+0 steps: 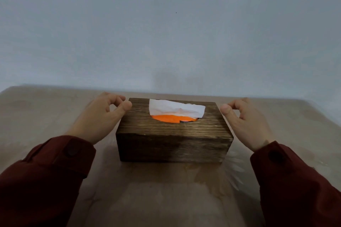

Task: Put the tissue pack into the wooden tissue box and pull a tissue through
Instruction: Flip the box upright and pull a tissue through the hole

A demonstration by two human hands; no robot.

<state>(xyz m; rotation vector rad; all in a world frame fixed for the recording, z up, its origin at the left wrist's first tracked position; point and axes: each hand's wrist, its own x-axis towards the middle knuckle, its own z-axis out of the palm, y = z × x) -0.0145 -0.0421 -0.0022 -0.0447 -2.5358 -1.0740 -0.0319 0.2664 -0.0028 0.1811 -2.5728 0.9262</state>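
Head view: looks down on a table (55,108) with a plain grey wall (166,24) behind it.
Box: the wooden box (173,140) stands on the table at mid-frame, long side toward the camera, dark grain running along its length.
Slot: an oval opening in the box top, partly covered by the tissue.
Pack: the orange pack (170,118) sits inside the box and shows only through the near part of the slot; a small dark mark lies at its right edge.
Tissue: a white tissue (175,108) comes up through the slot and lies folded back over the far half of the box top, creased, its right corner reaching toward the right end.
Left hand: the left hand (100,118) is beside the left end of the box, fingers loosely curled, thumb tip at or just touching the top left corner; whether it truly touches I cannot tell. It holds nothing.
Right hand: the right hand (245,121) is beside the right end of the box, fingers loosely curled, thumb near the top right corner with a narrow gap visible. It holds nothing.
Sleeves: dark red sleeves (55,171) with buttoned cuffs cover both forearms, which come in from the lower corners.
Table: pale, glossy, with a faint leaf pattern near the box's right front corner.
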